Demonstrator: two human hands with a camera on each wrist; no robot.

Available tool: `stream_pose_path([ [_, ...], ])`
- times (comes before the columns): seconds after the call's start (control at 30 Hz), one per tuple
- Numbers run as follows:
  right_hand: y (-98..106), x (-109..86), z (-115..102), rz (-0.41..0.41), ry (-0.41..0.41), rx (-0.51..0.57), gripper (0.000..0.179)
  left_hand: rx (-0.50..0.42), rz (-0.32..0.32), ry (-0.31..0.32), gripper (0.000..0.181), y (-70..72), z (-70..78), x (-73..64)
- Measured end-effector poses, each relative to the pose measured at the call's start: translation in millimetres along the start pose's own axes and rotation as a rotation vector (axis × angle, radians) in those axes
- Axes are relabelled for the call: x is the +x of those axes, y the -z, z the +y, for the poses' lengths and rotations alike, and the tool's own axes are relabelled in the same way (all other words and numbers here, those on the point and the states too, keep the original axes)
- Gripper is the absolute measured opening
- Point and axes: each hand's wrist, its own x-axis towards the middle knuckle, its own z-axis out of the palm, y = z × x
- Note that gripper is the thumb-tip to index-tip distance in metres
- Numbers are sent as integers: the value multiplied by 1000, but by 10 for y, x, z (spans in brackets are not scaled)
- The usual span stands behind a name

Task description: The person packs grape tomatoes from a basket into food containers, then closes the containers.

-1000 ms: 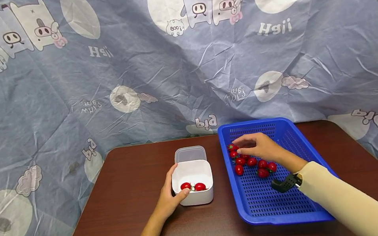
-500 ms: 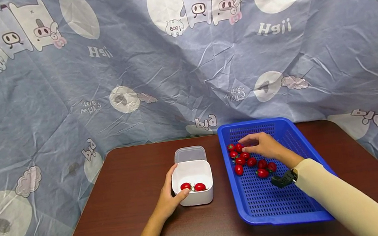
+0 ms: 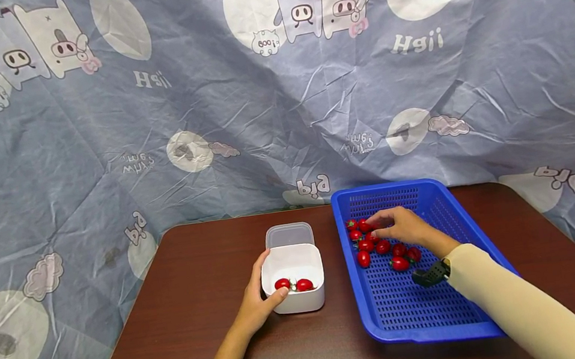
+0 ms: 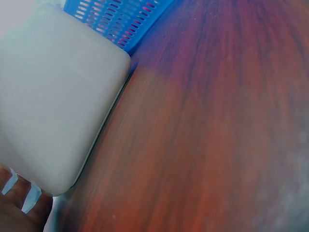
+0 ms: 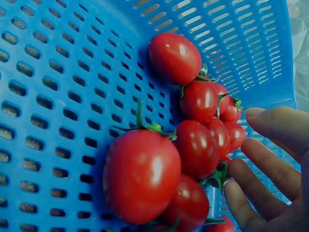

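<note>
My left hand (image 3: 255,299) holds a white square box (image 3: 299,304) at its left side, the thumb over the near rim. Two red cherry tomatoes (image 3: 304,285) lie inside it. In the left wrist view, the box's pale wall (image 4: 58,92) fills the left side, with a bit of the fingers (image 4: 31,198) below. Over the blue basket (image 3: 361,309), my right hand (image 3: 403,228) reaches in from the right. Its thumb and fingers are apart beside the cherry tomatoes (image 5: 195,150), and nothing shows between them. Several tomatoes with green stems cluster along the basket's left side.
A translucent lid (image 3: 289,234) lies just behind the box. Everything stands on a dark brown table (image 3: 196,276). A blue patterned cloth (image 3: 223,103) hangs behind the table and at its sides. The basket's raised perforated walls surround the tomatoes.
My right hand has shifted slightly right and then down toward the near tomatoes, uncovering those at the basket's far left. The left hand and the box have stayed put.
</note>
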Motion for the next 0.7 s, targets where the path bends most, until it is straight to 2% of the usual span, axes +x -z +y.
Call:
stream_pose_path([
  [0.37, -52, -10, 79, -27, 11, -44, 28, 23, -7, -16, 84, 6, 7, -8],
  [0.7, -95, -19, 62, -48, 28, -141, 23, 24, -6, -12, 84, 6, -6, -4],
])
